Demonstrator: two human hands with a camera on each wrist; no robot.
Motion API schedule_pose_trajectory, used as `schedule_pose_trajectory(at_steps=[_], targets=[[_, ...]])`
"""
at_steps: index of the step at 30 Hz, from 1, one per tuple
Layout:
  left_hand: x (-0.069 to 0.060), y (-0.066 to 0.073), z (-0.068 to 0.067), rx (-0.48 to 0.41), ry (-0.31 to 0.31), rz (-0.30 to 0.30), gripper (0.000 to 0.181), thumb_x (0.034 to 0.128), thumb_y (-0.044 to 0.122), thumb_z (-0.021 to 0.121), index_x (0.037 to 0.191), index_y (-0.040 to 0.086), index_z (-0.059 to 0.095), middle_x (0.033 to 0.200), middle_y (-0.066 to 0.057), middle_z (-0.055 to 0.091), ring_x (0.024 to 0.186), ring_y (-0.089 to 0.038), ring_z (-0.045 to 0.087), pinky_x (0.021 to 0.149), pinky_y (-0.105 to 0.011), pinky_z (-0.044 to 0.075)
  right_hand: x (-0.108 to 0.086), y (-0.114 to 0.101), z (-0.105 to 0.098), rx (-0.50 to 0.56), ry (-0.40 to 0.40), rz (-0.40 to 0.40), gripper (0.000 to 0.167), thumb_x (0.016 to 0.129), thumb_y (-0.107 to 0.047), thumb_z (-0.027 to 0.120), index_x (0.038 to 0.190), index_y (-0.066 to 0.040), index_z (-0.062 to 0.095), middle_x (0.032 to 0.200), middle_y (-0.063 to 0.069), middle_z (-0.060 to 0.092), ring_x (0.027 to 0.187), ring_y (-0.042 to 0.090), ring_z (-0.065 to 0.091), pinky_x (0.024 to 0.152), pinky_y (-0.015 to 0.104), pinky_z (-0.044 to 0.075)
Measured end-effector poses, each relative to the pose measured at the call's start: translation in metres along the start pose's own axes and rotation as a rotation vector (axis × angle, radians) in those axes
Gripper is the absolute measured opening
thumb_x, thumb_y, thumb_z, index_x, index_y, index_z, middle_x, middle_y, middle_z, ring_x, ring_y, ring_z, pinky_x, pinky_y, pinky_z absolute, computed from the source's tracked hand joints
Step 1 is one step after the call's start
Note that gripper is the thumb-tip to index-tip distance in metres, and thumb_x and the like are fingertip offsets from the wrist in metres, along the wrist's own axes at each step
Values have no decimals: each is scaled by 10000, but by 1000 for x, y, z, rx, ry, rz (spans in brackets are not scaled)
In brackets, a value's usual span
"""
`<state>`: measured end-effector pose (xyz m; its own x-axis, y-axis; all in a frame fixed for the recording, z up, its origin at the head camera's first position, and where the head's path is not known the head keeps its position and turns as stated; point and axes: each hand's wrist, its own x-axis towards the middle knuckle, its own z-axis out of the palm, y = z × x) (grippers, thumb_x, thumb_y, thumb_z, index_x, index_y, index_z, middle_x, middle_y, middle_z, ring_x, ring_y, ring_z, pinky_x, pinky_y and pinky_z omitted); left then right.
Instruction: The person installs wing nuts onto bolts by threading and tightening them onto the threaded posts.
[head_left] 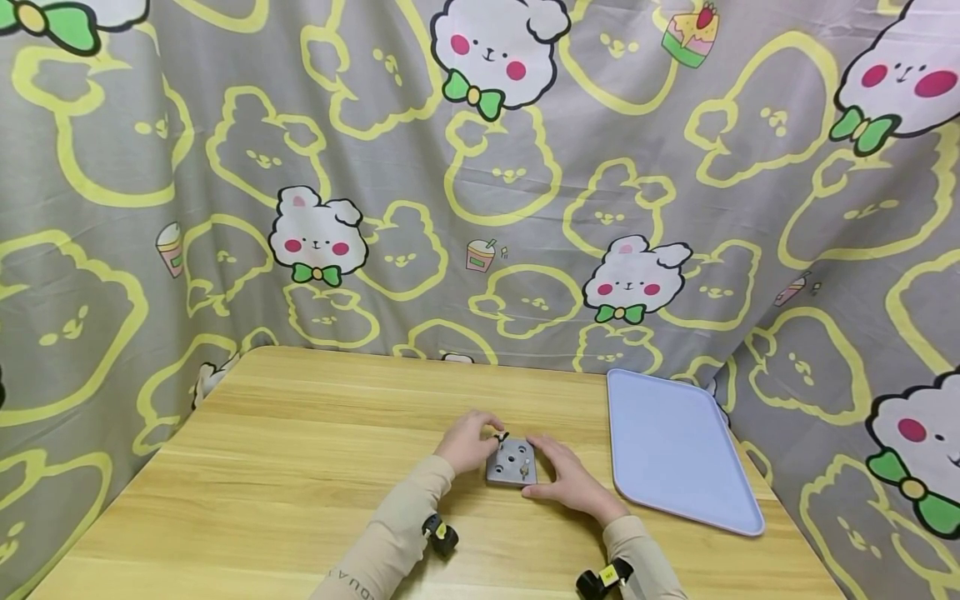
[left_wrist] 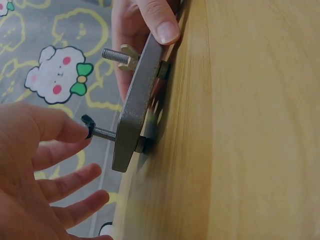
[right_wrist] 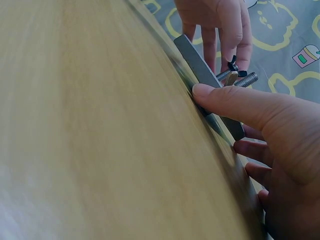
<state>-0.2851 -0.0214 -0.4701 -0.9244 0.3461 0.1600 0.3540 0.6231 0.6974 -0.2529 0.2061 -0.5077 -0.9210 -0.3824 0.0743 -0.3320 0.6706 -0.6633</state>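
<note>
A grey metal plate [head_left: 512,474] with several holes lies near the front middle of the table. Two threaded bolts stand up from it in the left wrist view. One bolt [left_wrist: 105,133] carries a black wing nut [left_wrist: 87,124] at its tip; the other has a brass-coloured wing nut [left_wrist: 131,57] close to the plate. My left hand [head_left: 468,442] pinches the black wing nut between thumb and index finger, its other fingers spread. With thumb and fingers at opposite edges, my right hand [head_left: 572,485] grips the plate. Bolt heads show under the plate in the left wrist view.
A light blue tray [head_left: 675,450] lies at the right side of the wooden table [head_left: 300,433]. A grey patterned curtain [head_left: 510,192] hangs behind the table and along both sides. Each forearm wears a black wrist camera [head_left: 442,536].
</note>
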Motion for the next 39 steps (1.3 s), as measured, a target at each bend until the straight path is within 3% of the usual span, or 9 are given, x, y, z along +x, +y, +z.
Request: schedule_pose_trajectory(at_steps=[3,6,9,11,16,20,28,34,39], targets=[[0,-1,0,-15,30,-18,216,863,110,660,1078,102,684,1197,-145,642,1154,-328,591,1002,-499,480,0,0,0,2,2,1,898,770,-423,790,1485,-69,378,1538,225,359,1449,453,245,1149,676,194],[0,-2,0,-10,64,-34,151,851,120,671,1001,105,675,1113,-129,652,1005,-284,611,859,-436,517,0,0,0,4,0,2,899,771,-425,789,1486,-68,376,1539,223,358,1452,451,241,1154,672,189],[0,-1,-1,0,83,-54,63,842,137,683,889,123,643,1018,-97,638,849,-207,558,713,-339,469,0,0,0,7,-3,4,901,773,-425,788,1488,-67,372,1541,223,355,1455,449,235,1159,668,180],[0,0,-2,3,88,-61,69,848,147,688,842,136,620,991,-88,628,817,-192,537,685,-324,449,0,0,0,6,-5,3,902,775,-424,788,1488,-64,370,1541,224,354,1455,450,233,1160,668,175],[-1,1,-2,2,81,-49,46,850,119,693,887,130,668,1067,-117,649,987,-262,610,855,-430,517,0,-1,0,-2,-6,1,901,775,-421,787,1487,-61,369,1539,229,354,1454,452,236,1161,668,173],[-1,1,-1,1,37,-37,160,833,81,691,985,130,702,1164,-138,648,1125,-321,602,975,-495,495,0,0,0,-8,-7,3,899,773,-424,787,1486,-65,375,1537,231,356,1453,453,239,1157,671,179],[-1,0,0,15,-23,-16,228,840,147,701,1068,152,706,1173,-116,654,1120,-316,603,965,-509,495,0,2,0,-13,-8,-5,896,778,-436,782,1488,-72,373,1535,220,367,1449,459,243,1143,685,193],[0,-3,1,-6,4,-31,182,882,148,669,1062,145,697,1219,-142,644,1191,-344,583,1009,-532,472,0,2,1,-9,-3,-4,899,777,-439,780,1491,-80,368,1543,216,356,1450,453,244,1152,677,185],[-1,-2,-1,-6,52,-44,123,871,142,669,992,132,685,1145,-135,655,1087,-306,618,932,-491,508,0,2,1,-7,-4,1,898,780,-442,777,1493,-82,367,1548,212,349,1455,448,237,1158,670,181]])
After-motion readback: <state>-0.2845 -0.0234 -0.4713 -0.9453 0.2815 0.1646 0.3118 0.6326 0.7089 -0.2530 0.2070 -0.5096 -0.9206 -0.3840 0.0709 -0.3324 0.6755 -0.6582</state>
